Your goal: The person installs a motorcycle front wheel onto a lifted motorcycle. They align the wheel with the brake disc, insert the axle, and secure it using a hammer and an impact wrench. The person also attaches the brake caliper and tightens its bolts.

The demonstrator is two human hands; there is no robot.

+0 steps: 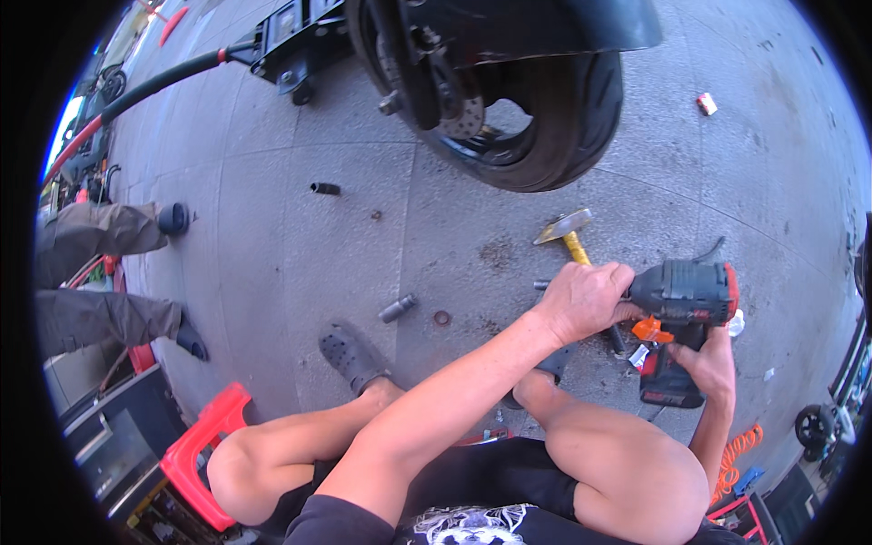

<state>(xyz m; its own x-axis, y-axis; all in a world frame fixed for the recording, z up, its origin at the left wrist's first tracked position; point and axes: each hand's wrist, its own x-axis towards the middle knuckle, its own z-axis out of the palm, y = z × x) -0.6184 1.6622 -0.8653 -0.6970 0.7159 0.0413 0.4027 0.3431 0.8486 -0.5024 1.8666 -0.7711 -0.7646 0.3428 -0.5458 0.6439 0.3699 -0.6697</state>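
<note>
My right hand (705, 361) is wrapped around the handle of a black and red cordless impact wrench (681, 289), just above its battery. My left hand (587, 300) closes around the tool's nose, at the left end of its body. A short metal shaft or socket (541, 285) pokes out past the left fingers; the grip hides how it is joined. Beneath the left hand lies a hammer (564, 227) with a yellow handle, partly covered. An orange piece (652, 330) shows beside the tool's grip; I cannot tell what it belongs to.
Ahead is a scooter-type wheel (579, 129) with a brake disc, beside a black wheeled lift (293, 34). Loose sockets (398, 308) and a ring (442, 318) lie on the paving. Another person's legs (109, 228) and a red stool (204, 456) are left, an orange coiled hose (739, 453) right.
</note>
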